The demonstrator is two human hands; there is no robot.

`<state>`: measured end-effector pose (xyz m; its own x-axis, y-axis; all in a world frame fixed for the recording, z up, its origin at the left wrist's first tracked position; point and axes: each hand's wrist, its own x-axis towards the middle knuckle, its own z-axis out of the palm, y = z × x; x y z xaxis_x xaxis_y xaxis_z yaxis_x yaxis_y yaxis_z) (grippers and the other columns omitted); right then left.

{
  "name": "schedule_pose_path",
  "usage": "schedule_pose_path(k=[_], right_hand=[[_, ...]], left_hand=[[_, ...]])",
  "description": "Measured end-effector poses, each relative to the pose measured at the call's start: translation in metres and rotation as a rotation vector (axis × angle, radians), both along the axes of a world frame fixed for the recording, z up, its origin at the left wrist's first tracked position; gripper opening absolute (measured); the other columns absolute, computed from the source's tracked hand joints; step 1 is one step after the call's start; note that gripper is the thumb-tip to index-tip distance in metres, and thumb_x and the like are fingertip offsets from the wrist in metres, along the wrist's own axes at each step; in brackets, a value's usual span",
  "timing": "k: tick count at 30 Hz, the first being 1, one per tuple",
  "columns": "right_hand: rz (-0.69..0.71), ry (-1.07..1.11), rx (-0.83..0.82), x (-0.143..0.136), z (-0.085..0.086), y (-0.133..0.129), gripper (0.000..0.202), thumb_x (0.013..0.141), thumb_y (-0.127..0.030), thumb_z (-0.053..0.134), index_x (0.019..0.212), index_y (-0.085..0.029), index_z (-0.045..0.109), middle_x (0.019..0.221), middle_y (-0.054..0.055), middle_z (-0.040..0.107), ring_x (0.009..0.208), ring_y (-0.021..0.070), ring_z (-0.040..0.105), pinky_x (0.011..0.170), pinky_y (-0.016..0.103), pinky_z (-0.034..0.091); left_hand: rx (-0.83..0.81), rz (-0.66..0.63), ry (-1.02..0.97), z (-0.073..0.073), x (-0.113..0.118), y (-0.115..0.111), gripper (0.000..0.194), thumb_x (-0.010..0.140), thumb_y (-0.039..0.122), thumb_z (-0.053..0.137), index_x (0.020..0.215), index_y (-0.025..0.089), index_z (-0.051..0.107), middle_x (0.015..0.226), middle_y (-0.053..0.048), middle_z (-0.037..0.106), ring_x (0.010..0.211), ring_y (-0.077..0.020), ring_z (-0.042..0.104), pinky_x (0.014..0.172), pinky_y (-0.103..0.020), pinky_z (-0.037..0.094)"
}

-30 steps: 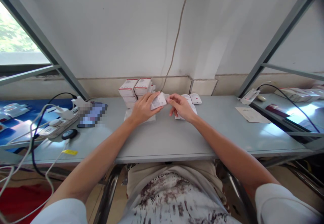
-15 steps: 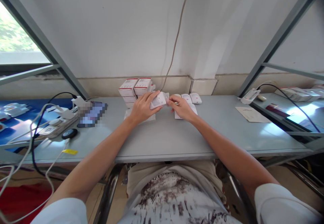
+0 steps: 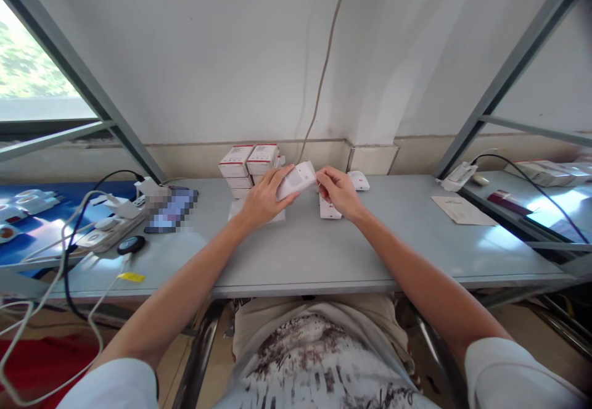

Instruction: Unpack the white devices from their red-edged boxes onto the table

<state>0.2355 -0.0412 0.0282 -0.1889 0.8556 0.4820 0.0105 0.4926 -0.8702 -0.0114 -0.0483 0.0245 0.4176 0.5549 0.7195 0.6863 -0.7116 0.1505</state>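
My left hand (image 3: 264, 199) is wrapped around a small white rectangular device (image 3: 296, 179), its thumb below and fingers above. The device is raised off the table and tilted, its right end higher. At that end my right hand (image 3: 340, 192) is closed in a pinch; what lies between its fingertips is too small to make out. Under the right hand lies a white device (image 3: 329, 209) with a small red mark, partly hidden. Another white rounded device (image 3: 359, 181) rests just behind. Flat clear plastic (image 3: 278, 218) lies below my left hand.
Stacked white boxes with red edging (image 3: 237, 161) stand against the wall. To the left are a phone (image 3: 172, 210), a power strip (image 3: 99, 236), a black round gadget (image 3: 131, 245) and loose cables. On the right lies a paper sheet (image 3: 464, 210). Metal posts frame both table ends.
The white device has shifted slightly right and up, and more of its surface shows. My right hand has moved a little to the right, still pinched.
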Motion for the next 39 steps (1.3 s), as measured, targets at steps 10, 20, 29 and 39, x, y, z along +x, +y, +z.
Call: schedule_pose_path(k=[10,20,29,39], right_hand=[[-0.328,0.429,-0.091,0.014,-0.005,0.026,0.036,0.100,-0.046,0.068,0.075,-0.024,0.055,0.074,-0.001,0.064,0.053,0.0087,0.053,0.040,0.021,0.034],[-0.429,0.462,-0.144,0.018,-0.007,0.031,0.032,0.098,-0.038,0.063,0.072,-0.024,0.049,0.071,-0.002,0.064,0.051,0.0087,0.051,0.039,0.021,0.035],[-0.427,0.477,-0.142,0.019,-0.007,0.031,0.031,0.098,-0.036,0.062,0.072,-0.024,0.050,0.070,-0.002,0.064,0.051,0.0092,0.052,0.040,0.022,0.036],[-0.404,0.467,-0.138,0.017,-0.007,0.030,0.036,0.099,-0.042,0.065,0.073,-0.024,0.049,0.073,-0.002,0.064,0.051,0.0085,0.052,0.041,0.021,0.037]], left_hand=[[-0.176,0.072,0.159,0.019,-0.048,-0.018,0.052,0.112,0.057,0.051,0.155,0.027,0.055,0.142,-0.011,0.067,0.126,-0.0299,0.066,0.109,-0.045,0.053],[-0.153,0.285,0.449,-0.008,-0.088,-0.041,0.060,0.110,0.060,0.049,0.157,0.024,0.059,0.150,-0.018,0.066,0.125,-0.0416,0.067,0.104,-0.058,0.052],[-0.084,0.291,0.453,0.014,-0.086,-0.029,0.053,0.114,0.054,0.044,0.152,0.023,0.063,0.144,-0.016,0.070,0.129,-0.0393,0.065,0.106,-0.056,0.051],[-0.205,0.134,0.434,-0.001,-0.092,-0.038,0.053,0.113,0.047,0.040,0.156,0.026,0.062,0.158,-0.012,0.066,0.147,-0.0352,0.060,0.127,-0.059,0.044]])
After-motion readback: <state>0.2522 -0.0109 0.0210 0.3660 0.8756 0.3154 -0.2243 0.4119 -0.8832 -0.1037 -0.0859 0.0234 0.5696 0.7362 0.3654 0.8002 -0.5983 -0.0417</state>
